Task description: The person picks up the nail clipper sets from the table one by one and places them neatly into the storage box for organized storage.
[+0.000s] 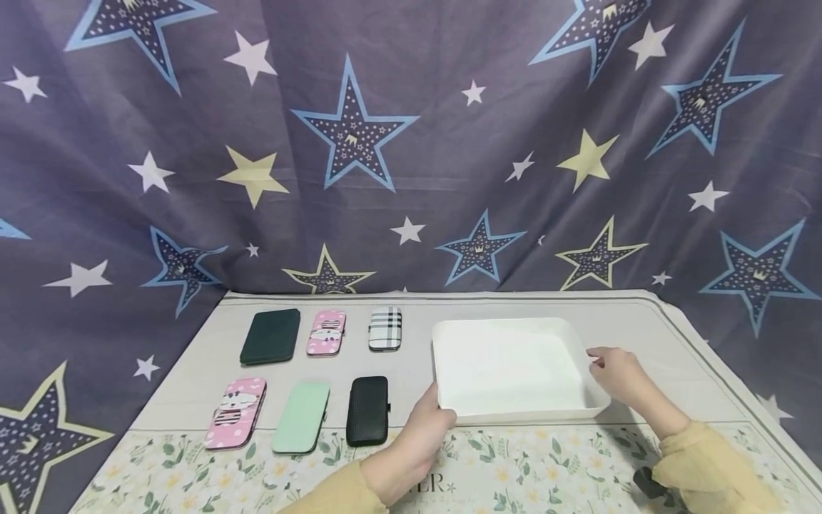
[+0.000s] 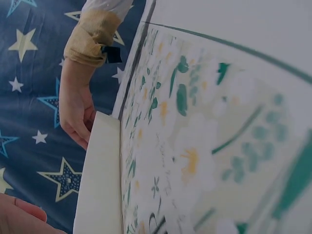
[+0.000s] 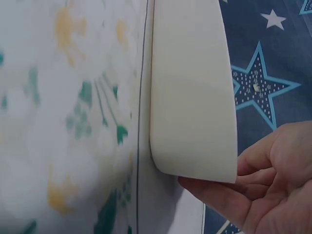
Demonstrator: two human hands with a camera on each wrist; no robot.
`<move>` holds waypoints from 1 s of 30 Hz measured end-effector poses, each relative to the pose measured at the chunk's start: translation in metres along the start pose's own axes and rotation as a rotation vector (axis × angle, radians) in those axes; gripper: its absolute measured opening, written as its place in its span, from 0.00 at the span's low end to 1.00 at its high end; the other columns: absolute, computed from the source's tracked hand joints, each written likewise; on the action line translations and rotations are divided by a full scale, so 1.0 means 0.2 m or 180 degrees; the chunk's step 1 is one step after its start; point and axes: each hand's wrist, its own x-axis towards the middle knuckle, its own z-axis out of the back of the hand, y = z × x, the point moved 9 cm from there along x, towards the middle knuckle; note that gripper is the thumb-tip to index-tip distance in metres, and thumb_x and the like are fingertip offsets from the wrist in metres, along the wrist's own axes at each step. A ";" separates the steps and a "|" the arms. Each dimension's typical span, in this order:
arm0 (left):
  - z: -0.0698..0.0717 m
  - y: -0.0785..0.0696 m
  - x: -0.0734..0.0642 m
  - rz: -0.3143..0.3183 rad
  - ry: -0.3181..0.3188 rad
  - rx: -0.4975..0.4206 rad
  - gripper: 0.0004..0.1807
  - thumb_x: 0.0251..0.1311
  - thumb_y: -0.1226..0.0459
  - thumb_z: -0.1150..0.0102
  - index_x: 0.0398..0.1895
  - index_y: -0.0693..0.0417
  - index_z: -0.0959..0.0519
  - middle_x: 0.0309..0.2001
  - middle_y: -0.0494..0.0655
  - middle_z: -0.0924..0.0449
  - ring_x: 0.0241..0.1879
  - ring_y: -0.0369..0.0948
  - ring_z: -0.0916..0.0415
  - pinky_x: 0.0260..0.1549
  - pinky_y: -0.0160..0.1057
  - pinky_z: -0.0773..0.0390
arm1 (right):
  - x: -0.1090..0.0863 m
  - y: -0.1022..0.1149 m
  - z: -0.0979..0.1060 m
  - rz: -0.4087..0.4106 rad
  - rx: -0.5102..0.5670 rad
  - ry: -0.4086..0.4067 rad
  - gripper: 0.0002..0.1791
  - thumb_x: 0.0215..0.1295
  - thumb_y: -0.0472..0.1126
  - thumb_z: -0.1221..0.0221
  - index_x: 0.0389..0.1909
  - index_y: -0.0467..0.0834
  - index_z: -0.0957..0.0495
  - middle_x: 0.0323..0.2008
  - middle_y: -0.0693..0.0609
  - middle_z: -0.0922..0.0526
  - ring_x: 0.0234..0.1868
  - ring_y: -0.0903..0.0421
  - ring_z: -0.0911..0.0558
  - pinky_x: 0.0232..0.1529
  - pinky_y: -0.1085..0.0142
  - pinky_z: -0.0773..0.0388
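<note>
An empty white rectangular tray (image 1: 514, 417) lies on the table in the head view. My left hand (image 1: 427, 428) grips its near left corner, the thumb over the rim. At the tray's right end my right hand (image 1: 618, 373) holds the side wall; in the right wrist view, fingers (image 3: 214, 195) lie against the wall's end. To the left are small flat cases in two rows: dark green (image 1: 271, 337), pink with a cartoon (image 1: 326, 333) and plaid (image 1: 385, 329) behind; another pink one (image 1: 235, 414), mint green (image 1: 302, 417) and black (image 1: 367, 412) in front.
The table carries a pale cloth (image 1: 411, 378) with a floral front band (image 1: 501, 464). Behind and at both sides hangs a dark curtain (image 1: 411, 200) printed with stars. A yellowish sleeve (image 1: 713, 464) covers the right forearm.
</note>
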 end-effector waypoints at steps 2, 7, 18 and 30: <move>0.02 0.00 -0.02 0.0006 -0.0002 -0.0024 0.38 0.50 0.77 0.63 0.70 0.61 0.50 0.65 0.60 0.43 0.70 0.60 0.56 0.63 0.68 0.70 | 0.00 0.01 -0.01 0.0002 0.0024 0.0013 0.22 0.63 0.32 0.50 0.55 0.22 0.31 0.37 0.31 0.19 0.32 0.47 0.18 0.30 0.59 0.19; 0.07 0.00 -0.06 0.0043 -0.0012 -0.0005 0.36 0.51 0.77 0.62 0.69 0.62 0.48 0.62 0.58 0.36 0.69 0.58 0.50 0.64 0.68 0.69 | 0.00 0.04 -0.03 0.0002 0.0084 0.0081 0.23 0.63 0.33 0.48 0.56 0.23 0.32 0.38 0.31 0.19 0.36 0.43 0.18 0.33 0.57 0.19; 0.14 0.02 -0.15 0.0083 -0.0036 0.0057 0.38 0.48 0.77 0.61 0.69 0.65 0.49 0.62 0.58 0.35 0.70 0.59 0.54 0.64 0.67 0.69 | 0.00 0.08 -0.11 -0.0106 0.0350 0.0413 0.26 0.66 0.37 0.48 0.60 0.24 0.36 0.41 0.33 0.20 0.35 0.49 0.17 0.30 0.63 0.18; 0.19 0.02 -0.21 0.0076 0.0060 0.0048 0.36 0.51 0.78 0.63 0.68 0.71 0.52 0.65 0.61 0.41 0.70 0.58 0.55 0.66 0.63 0.64 | 0.08 0.13 -0.16 -0.0241 0.0627 0.1022 0.28 0.68 0.41 0.49 0.59 0.22 0.36 0.27 0.42 0.18 0.24 0.53 0.17 0.25 0.62 0.17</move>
